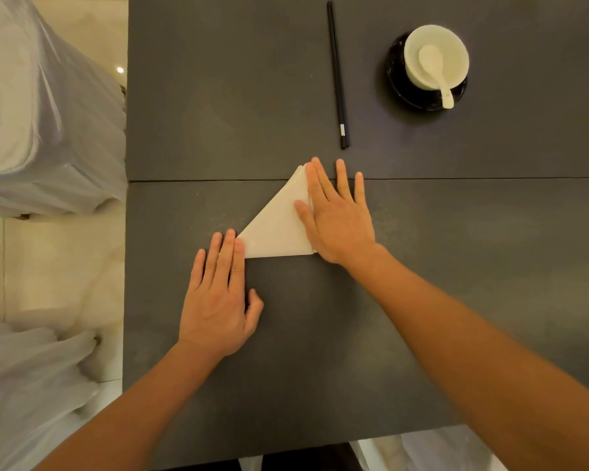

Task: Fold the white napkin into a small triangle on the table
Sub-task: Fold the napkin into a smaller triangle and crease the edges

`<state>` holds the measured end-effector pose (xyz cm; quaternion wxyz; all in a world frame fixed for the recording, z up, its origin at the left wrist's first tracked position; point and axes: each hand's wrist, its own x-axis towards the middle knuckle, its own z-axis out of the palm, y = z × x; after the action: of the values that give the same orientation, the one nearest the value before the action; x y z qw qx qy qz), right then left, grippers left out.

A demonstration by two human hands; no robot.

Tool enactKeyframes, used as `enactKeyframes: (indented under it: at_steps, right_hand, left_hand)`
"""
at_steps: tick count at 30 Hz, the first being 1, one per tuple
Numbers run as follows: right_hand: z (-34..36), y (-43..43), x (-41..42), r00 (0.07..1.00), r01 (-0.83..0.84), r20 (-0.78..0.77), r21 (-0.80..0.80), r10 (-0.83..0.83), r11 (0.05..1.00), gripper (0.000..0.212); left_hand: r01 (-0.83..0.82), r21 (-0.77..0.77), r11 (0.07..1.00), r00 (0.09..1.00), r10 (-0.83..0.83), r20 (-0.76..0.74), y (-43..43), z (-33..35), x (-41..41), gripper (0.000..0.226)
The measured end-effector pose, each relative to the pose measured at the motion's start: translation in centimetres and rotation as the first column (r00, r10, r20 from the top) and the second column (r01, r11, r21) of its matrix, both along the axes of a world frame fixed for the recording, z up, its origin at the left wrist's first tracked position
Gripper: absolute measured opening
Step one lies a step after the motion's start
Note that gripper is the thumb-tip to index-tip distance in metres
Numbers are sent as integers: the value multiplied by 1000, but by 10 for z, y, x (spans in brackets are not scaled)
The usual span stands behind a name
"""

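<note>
- My right hand [337,219] lies flat, fingers spread, gripping nothing — pinning the white napkin [276,226] just short of the chopsticks [337,73].
- My left hand [218,297], open too, presses its near corner — soft, light cloth, likely to slip; best held at its edges.

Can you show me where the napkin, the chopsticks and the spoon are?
napkin [276,229]: head view, middle of its folded white face.
chopsticks [336,74]: head view, midway along the black pair.
spoon [434,68]: head view, its white scoop inside the bowl.

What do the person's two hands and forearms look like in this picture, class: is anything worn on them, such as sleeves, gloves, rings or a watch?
Both the left hand and the right hand are bare, with no gloves. The forearms are bare right down to the picture's lower edge, so no sleeves show. No watch, bracelet or ring is visible on either wrist or any finger. The fingernails look short and unpainted.
</note>
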<state>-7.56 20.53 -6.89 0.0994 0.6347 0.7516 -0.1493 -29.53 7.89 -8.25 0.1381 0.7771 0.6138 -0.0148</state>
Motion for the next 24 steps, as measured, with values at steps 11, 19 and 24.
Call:
enactKeyframes:
  at_steps: [11,19,24]
  right_hand:
    - [49,-66,-23,913,206,-369,43,-176,978,62]
    - [1,-156,-25,969,102,-229,5,-98,995,62]
    - [-13,-159,-26,980,96,-180,65,-83,993,71]
  left_hand:
    - [119,123,985,991,-124,39,11,28,32,67]
    - [546,98,832,829,-554,75,49,14,29,57]
    - [593,142,793,786,-608,115,73,18,29,46]
